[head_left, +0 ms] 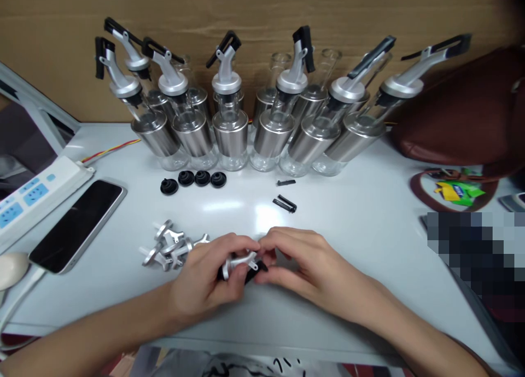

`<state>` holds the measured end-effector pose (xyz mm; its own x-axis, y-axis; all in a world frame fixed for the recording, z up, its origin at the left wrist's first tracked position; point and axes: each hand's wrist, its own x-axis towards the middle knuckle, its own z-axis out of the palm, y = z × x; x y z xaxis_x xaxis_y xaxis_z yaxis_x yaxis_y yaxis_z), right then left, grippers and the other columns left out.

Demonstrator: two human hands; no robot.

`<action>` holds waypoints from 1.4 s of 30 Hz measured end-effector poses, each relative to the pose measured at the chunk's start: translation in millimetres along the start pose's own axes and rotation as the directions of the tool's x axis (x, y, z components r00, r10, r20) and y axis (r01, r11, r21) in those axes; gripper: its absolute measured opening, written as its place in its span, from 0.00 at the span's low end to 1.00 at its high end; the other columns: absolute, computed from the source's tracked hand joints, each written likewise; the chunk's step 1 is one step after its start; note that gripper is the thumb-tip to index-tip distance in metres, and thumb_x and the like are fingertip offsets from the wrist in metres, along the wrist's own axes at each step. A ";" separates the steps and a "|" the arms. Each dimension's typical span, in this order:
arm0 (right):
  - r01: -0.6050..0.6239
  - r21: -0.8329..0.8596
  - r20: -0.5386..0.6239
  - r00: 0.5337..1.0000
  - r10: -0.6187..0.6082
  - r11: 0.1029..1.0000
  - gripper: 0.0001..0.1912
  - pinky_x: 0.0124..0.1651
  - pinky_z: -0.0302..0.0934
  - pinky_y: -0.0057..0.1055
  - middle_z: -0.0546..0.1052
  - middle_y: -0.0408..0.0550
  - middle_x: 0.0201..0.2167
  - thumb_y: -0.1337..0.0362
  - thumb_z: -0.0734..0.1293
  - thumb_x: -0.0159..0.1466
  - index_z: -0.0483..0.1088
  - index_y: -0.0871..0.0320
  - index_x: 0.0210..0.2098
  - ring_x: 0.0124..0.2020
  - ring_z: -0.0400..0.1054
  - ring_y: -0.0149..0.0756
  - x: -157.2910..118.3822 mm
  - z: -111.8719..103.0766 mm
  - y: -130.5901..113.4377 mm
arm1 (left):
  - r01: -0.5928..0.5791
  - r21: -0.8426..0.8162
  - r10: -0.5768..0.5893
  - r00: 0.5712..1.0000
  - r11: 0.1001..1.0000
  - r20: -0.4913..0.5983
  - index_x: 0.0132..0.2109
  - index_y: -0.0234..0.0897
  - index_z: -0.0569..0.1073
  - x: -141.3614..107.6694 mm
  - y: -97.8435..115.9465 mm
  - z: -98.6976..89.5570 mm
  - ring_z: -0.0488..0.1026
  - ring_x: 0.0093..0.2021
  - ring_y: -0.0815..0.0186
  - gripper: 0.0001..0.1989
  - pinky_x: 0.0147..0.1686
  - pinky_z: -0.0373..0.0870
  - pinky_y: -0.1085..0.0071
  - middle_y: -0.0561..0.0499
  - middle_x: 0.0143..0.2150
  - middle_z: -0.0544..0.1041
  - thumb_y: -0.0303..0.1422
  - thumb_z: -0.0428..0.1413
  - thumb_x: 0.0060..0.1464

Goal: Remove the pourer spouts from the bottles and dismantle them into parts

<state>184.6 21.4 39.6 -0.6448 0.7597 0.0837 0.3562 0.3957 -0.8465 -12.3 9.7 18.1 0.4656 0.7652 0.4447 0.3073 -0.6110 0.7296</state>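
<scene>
The pourer spout (238,264) sits low in the view, above the near part of the pale table (353,202), between the person's two hands; it is silvery and matt, with a round collar at one end, a slim neck and a small forked bracket, pierced by a hole, near the other; a black lever (249,274) lies along its lower side, and more black shows behind the collar; the left hand (209,270) grasps the spout, its thumb pressed along the near side and its fingers curled over the far side; the right hand (305,256) is half curled, thumb and fingertips at the lever's end, though one cannot tell whether they pinch it or merely touch it; beside the left hand lies a loose pile of silvery spouts (168,248), their pale tubes blurred; farther off are four black stoppers (202,178) and some thin black lever pieces (286,202); behind these stand glass bottles (232,133) with brushed steel bands, the front row topped with complete silver-and-black pourers; as for writing, the yellow-and-green packet (457,191) by the brown bag (451,114) bears small white lettering, too blurred to read; the white power strip (41,191) has blue panels around its sockets; the phone (77,224) beside it shows a dark screen.
</scene>
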 end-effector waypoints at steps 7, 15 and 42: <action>-0.062 0.087 -0.039 0.997 0.065 0.994 0.07 0.28 0.58 0.21 0.71 0.38 0.22 0.66 0.66 0.64 0.69 0.58 0.29 0.23 0.63 0.24 0.5 3.9 -2.3 | 0.009 -0.032 -0.009 1.000 0.999 -0.004 0.48 0.38 0.66 0.3 -3.0 1.5 0.69 0.24 0.74 0.11 0.24 0.67 0.81 0.54 0.29 0.73 0.24 0.48 0.59; 0.156 0.143 -0.248 0.962 -0.117 0.977 0.06 0.32 0.67 0.23 0.75 0.47 0.34 0.68 0.67 0.63 0.74 0.58 0.40 0.31 0.71 0.27 -2.2 5.1 2.0 | 0.100 -0.215 -0.098 0.995 0.972 0.019 0.52 0.42 0.60 -6.6 -0.2 3.6 0.69 0.26 0.72 0.14 0.24 0.67 0.78 0.53 0.34 0.70 0.25 0.50 0.60; -0.428 0.741 0.138 0.851 0.507 0.517 0.16 0.18 0.48 0.22 0.68 0.36 0.12 0.58 0.77 0.47 0.69 0.61 0.20 0.14 0.57 0.21 6.1 3.2 0.9 | 0.016 -0.181 -0.014 1.000 0.983 0.017 0.57 0.44 0.57 -5.9 -5.7 7.8 0.65 0.23 0.73 0.22 0.24 0.67 0.79 0.55 0.32 0.68 0.26 0.52 0.58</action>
<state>178.8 24.8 37.7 -0.4609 0.7759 -0.4307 -0.0412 -0.5035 -0.8630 -10.3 7.0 7.3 0.4751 0.7700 0.4259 0.1597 -0.5514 0.8188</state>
